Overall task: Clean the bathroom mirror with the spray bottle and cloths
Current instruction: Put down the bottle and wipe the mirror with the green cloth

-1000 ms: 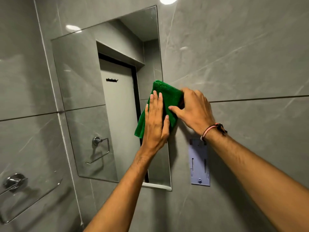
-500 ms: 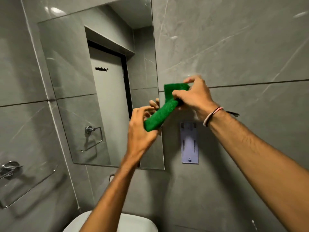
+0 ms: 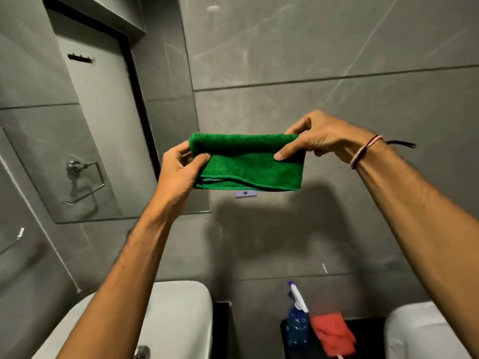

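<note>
A folded green cloth [image 3: 248, 164] is stretched level between both hands, away from the wall. My left hand [image 3: 178, 172] pinches its left end and my right hand [image 3: 318, 138] pinches its upper right corner. The mirror [image 3: 85, 125] fills the upper left of the view, behind and left of the cloth. Below, a blue spray bottle [image 3: 296, 325] with a white nozzle stands on a dark ledge [image 3: 363, 326], and a red cloth [image 3: 331, 332] lies right beside it.
A white sink [image 3: 178, 314] sits bottom left, another white fixture [image 3: 420, 332] bottom right. A small lilac wall holder [image 3: 245, 194] shows just under the green cloth. Grey tiled wall [image 3: 337, 47] surrounds everything. The mirror reflects a door and a towel ring.
Both hands lifted the green cloth off the mirror's right edge, drew it back from the wall and folded it into a flat strip. The view has tilted downward, revealing the sink and bottle.
</note>
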### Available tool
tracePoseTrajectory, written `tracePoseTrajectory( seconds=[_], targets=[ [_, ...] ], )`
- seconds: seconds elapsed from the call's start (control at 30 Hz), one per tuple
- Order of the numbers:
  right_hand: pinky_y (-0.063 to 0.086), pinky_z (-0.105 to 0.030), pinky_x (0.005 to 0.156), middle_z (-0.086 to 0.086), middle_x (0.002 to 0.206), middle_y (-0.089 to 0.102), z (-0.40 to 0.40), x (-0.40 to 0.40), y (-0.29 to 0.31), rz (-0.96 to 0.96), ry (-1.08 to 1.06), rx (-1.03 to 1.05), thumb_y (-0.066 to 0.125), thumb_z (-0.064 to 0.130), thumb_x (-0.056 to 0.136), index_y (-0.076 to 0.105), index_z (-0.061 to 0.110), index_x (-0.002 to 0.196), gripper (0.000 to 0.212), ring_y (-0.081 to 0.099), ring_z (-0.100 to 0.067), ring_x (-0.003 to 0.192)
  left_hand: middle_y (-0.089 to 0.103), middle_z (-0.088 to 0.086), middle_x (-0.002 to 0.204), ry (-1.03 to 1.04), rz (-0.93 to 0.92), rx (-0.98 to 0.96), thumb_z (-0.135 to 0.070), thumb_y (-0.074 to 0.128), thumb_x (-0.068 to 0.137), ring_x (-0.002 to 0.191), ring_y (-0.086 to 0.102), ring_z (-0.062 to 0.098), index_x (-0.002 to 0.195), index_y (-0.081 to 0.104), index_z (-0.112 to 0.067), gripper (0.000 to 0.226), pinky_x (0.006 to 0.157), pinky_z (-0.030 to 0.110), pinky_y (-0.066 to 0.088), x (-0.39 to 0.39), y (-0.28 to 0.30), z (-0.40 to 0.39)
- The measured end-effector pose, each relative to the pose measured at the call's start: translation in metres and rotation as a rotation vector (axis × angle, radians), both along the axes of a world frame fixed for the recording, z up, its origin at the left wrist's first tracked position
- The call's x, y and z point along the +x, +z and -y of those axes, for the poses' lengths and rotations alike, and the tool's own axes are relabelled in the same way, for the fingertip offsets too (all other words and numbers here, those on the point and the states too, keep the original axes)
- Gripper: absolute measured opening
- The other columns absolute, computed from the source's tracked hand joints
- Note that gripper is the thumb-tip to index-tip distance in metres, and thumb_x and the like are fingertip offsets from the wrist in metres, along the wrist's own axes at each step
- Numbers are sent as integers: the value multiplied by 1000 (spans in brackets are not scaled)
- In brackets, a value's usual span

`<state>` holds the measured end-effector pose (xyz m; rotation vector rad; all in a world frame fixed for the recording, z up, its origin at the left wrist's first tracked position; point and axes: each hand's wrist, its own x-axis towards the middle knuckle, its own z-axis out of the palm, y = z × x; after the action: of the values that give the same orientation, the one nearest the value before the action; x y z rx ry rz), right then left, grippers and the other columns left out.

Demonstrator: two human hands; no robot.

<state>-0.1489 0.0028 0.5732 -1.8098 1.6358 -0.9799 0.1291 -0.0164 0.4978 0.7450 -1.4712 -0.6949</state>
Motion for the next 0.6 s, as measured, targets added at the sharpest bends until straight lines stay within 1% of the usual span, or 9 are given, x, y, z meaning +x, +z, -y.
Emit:
tracePoseTrajectory(
  seconds=[0.07, 0.1, 0.17, 0.2, 0.27, 0.33, 0.4, 0.5, 0.6],
  targets=[
    [42, -28, 66, 7, 65, 61, -8, -17, -20, 112, -42, 27, 94, 25, 67, 77, 13, 79, 25, 52, -16, 81, 81, -9, 92, -80, 3, 129, -4, 60, 100, 88, 76, 7, 106, 74, -18, 21, 78, 23, 61, -16, -20, -2],
    [52, -30, 74, 3, 77, 68, -11, -25, -32, 230, -41, 59, 91, 22, 71, 75, 15, 86, 23, 61, -19, 87, 82, -8, 93, -131, 15, 218, -9, 59, 102, 87, 77, 8, 109, 74, -19, 19, 73, 25, 62, -25, -30, -4],
    [62, -41, 88, -13, 107, 78, -17, -37, -55, 467, -17, 159, 80, 13, 84, 74, 3, 113, 31, 75, -25, 93, 81, -6, 95, -214, 60, 380, -14, 61, 102, 80, 77, 9, 117, 71, -20, 19, 67, 31, 64, -39, -45, -4],
    [64, -45, 87, -18, 116, 77, -20, -42, -67, 542, -14, 221, 74, 10, 90, 70, -2, 125, 38, 78, -25, 89, 80, -5, 95, -235, 79, 448, -13, 61, 101, 77, 77, 8, 122, 69, -17, 23, 68, 34, 65, -46, -54, -3],
    [66, -43, 72, -18, 112, 76, -23, -52, -94, 575, -61, 311, 66, 9, 97, 63, -5, 133, 38, 78, -20, 73, 74, 1, 94, -250, 107, 565, -5, 59, 99, 73, 72, 11, 124, 65, -10, 26, 79, 40, 64, -63, -71, -1],
    [65, -43, 61, -16, 99, 75, -24, -63, -124, 537, -131, 402, 63, 7, 100, 61, -6, 133, 36, 77, -19, 63, 68, 8, 93, -261, 157, 683, 4, 56, 97, 74, 64, 18, 117, 66, -9, 25, 83, 41, 58, -81, -94, -1],
    [65, -44, 60, -18, 95, 75, -26, -75, -152, 493, -160, 496, 60, -1, 98, 61, -8, 132, 35, 76, -21, 61, 63, 10, 90, -276, 238, 782, 10, 54, 95, 71, 59, 21, 113, 64, -10, 28, 74, 37, 54, -94, -119, -3],
    [64, -47, 67, -27, 101, 71, -32, -99, -201, 479, -164, 636, 55, -15, 93, 57, -16, 133, 40, 77, -27, 65, 68, 12, 90, -316, 263, 936, 15, 53, 94, 61, 69, 16, 118, 63, -8, 35, 54, 31, 59, -107, -164, -7],
    [64, -42, 60, -22, 86, 75, -39, -120, -254, 480, -168, 771, 50, -17, 94, 63, -10, 120, 30, 77, -25, 61, 73, 12, 98, -397, 294, 1103, 16, 60, 91, 63, 76, 15, 117, 65, -12, 38, 50, 32, 63, -115, -210, -7]
  ],
)
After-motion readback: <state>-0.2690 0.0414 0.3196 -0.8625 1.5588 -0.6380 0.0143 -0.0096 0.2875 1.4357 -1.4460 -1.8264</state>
